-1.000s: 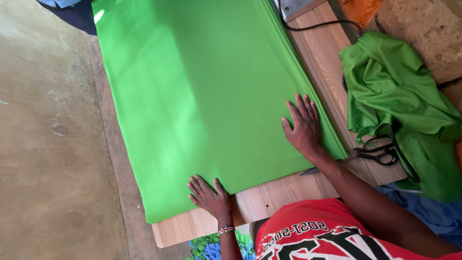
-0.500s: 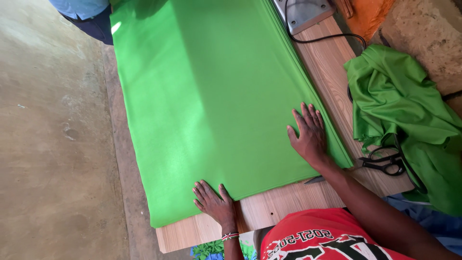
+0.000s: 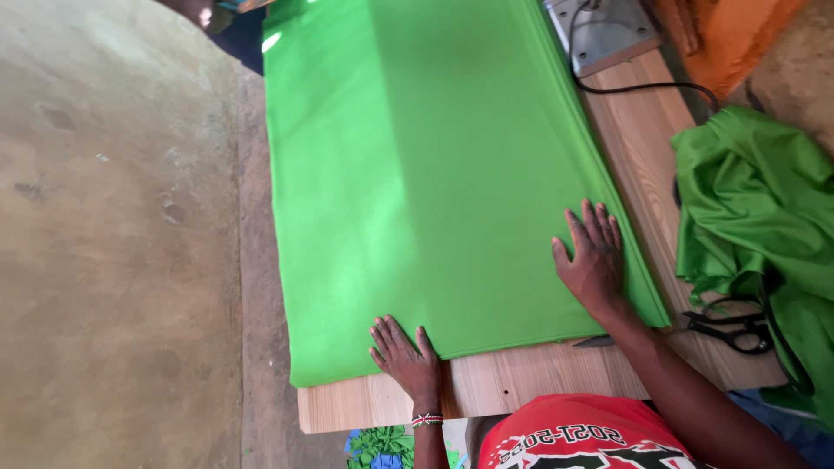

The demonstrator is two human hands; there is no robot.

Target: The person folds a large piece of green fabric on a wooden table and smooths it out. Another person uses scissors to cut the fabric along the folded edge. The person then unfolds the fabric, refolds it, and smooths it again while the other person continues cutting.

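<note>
A long sheet of bright green fabric (image 3: 434, 174) lies flat along a light wooden table (image 3: 521, 382). My left hand (image 3: 404, 356) rests palm down on the fabric's near edge, fingers spread. My right hand (image 3: 593, 256) presses flat on the fabric near its right edge, fingers apart. Neither hand grips anything.
Black scissors (image 3: 734, 328) lie on the table to the right of my right arm, partly under a crumpled green cloth (image 3: 756, 208). A grey metal device (image 3: 604, 30) with a black cable (image 3: 643, 87) sits at the far end. Bare concrete floor (image 3: 113, 243) lies left of the table.
The view has shifted, so the table sits further right. My two hands stay flat on the fabric in about the same places.
</note>
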